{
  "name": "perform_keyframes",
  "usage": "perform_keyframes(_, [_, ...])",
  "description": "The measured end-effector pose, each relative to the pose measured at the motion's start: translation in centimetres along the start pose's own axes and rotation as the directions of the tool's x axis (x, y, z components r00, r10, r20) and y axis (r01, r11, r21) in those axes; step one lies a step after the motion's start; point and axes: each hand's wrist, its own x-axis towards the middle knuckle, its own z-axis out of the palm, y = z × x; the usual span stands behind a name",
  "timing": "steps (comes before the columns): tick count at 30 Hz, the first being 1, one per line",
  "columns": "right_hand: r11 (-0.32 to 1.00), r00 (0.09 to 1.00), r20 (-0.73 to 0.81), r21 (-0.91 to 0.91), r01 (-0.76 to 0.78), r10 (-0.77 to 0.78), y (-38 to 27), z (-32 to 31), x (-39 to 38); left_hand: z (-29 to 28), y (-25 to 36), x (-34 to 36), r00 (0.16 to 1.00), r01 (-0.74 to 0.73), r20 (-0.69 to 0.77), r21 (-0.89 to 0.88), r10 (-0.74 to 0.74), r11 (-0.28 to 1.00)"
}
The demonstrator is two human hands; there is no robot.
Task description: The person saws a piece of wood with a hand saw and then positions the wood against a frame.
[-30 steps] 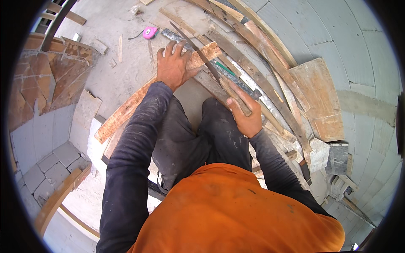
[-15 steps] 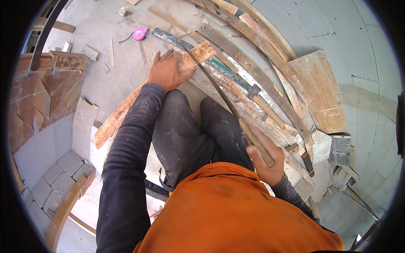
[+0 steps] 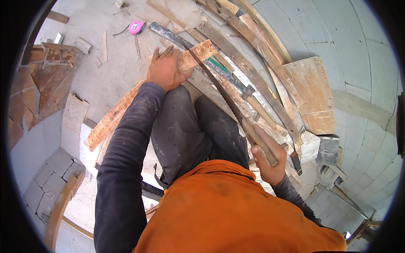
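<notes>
My left hand (image 3: 166,69) presses flat on a long reddish wooden plank (image 3: 110,120) that runs from lower left to upper right across my knee. My right hand (image 3: 270,158) is closed around the wooden handle of a hand saw (image 3: 219,90). The saw's thin dark blade reaches up and left to the plank, just to the right of my left hand's fingers. My dark trousers and orange shirt fill the lower middle.
A pile of long planks and battens (image 3: 257,80) lies to the right, with a square board (image 3: 314,95) on top. A pink tape measure (image 3: 136,27) lies on the concrete floor ahead. Reddish board pieces (image 3: 42,84) and grey blocks (image 3: 50,177) sit at left.
My right hand has drawn the saw back toward my body, down and to the right. My left hand has stayed on the plank.
</notes>
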Motion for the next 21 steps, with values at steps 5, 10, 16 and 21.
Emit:
perform_keyframes(5, [0.979, 0.979, -0.049, -0.043, 0.197, -0.199, 1.2, 5.6, 13.4, 0.5, 0.5, 0.2, 0.999, -0.033, -0.022, -0.012, 0.033, 0.999])
perform_keyframes(10, [0.948, 0.945, -0.088, -0.086, 0.308, -0.315, 1.9, 6.3, 13.2, -0.4, 0.7, 0.0, 1.0, 0.027, 0.002, 0.026, -0.027, 0.999])
perform_keyframes(16, [1.0, 1.0, 0.013, -0.003, 0.017, -0.017, 0.9, 1.6, 3.1, 0.1, 0.3, -0.5, 1.0, 0.006, 0.012, 0.029, -0.006, 1.0])
perform_keyframes(21, [0.945, 0.945, -0.06, -0.075, 0.318, -0.323, 0.3, 7.5, 21.3, -1.2, 1.4, 1.2, 1.0, 0.003, 0.026, 0.01, -0.003, 1.0])
